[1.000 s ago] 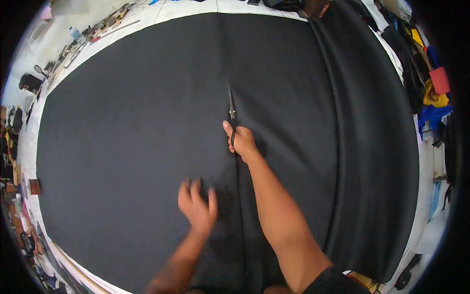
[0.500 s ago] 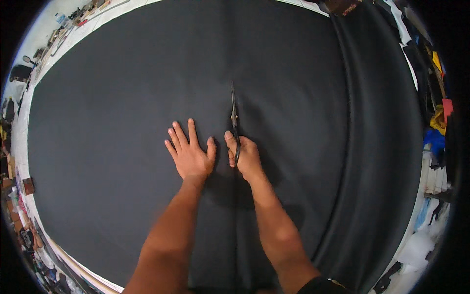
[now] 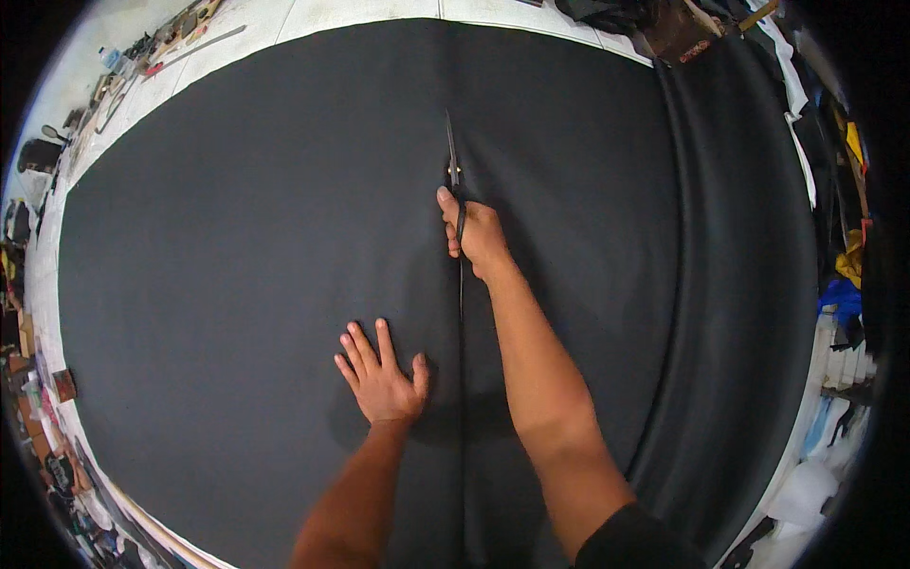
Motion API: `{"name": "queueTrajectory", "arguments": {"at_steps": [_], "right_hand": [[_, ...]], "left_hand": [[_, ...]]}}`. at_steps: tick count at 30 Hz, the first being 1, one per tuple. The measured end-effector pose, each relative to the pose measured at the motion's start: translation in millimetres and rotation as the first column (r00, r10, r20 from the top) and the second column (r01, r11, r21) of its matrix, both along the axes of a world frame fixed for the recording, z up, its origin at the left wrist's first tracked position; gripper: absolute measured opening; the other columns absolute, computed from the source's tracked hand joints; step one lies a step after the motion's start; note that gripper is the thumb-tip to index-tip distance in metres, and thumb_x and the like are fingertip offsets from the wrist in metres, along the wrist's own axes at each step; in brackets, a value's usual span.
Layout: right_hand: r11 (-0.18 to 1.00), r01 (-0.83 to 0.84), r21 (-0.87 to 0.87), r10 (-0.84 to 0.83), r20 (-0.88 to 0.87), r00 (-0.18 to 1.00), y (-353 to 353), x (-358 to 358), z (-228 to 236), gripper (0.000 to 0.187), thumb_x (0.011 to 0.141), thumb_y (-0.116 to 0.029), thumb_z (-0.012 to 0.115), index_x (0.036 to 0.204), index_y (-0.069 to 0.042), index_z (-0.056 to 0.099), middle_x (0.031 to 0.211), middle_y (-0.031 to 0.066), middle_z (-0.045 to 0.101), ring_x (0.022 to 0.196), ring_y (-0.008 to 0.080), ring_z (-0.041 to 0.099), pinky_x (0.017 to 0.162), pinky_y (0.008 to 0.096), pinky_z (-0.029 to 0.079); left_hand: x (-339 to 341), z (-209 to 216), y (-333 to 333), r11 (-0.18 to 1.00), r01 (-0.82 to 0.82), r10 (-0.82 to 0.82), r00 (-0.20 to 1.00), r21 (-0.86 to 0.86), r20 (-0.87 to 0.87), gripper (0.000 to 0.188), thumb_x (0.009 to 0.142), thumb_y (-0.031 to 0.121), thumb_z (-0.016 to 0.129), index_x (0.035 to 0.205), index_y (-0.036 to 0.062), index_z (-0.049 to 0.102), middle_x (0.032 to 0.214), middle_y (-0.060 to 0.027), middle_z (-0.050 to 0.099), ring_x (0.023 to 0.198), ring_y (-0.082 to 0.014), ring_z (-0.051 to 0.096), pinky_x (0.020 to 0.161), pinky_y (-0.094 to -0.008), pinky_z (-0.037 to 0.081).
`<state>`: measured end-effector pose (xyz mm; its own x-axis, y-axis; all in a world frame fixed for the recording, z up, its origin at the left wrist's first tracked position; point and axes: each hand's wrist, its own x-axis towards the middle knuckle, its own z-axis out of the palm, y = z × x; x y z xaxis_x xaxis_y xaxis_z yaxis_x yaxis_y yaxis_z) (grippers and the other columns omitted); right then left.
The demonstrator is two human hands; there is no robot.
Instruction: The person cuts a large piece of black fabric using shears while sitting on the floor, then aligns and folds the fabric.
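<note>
A wide sheet of black material is spread out before me. My right hand grips the dark handles of a pair of scissors, its thumb on the near side of the loops. The blades point away from me along the middle of the sheet. Behind them a straight cut line runs back toward my body. To the left of this line my left hand lies flat on the sheet, fingers spread, holding nothing.
At the right, a thick roll or fold of the black material runs front to back. A brown box stands at its far end. White floor tiles show beyond the sheet. Various clutter lines both sides, including a clear bottle at the far left.
My right hand and the scissors have moved farther away from me along the sheet, and the slit behind them is longer. My left hand sits nearer my body, still flat.
</note>
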<state>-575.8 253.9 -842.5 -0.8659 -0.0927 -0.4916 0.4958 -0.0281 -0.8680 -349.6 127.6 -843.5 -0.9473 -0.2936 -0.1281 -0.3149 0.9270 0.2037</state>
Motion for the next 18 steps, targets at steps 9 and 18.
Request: {"name": "queueTrajectory", "arguments": {"at_steps": [9,18], "right_hand": [[0.996,0.057,0.062,-0.057,-0.014,0.998,-1.4,-96.7,13.6,0.055,0.089,-0.052,0.07,0.066,-0.005,0.053,0.06,0.004,0.052,0.047,0.0124,0.049,0.043,0.0291,0.042],[0.994,0.035,0.108,-0.031,-0.04,0.999,1.4,-206.7,24.4,0.055,0.088,-0.053,0.07,0.07,-0.002,0.056,0.062,0.0046,0.054,0.049,0.0142,0.051,0.045,0.0304,0.043]], "left_hand": [[10.4,22.6,4.9,0.999,0.035,-0.034,0.997,-0.01,0.072,0.079,0.09,0.05,0.051,0.152,0.0057,0.032,0.158,-0.031,0.018,0.147,-0.0491,0.014,0.118,-0.0619,0.008],[2.0,26.0,13.7,0.999,0.031,-0.032,0.996,0.019,0.086,0.078,0.09,0.051,0.05,0.152,0.0075,0.034,0.158,-0.0317,0.019,0.147,-0.0504,0.016,0.116,-0.0642,0.009]]}}
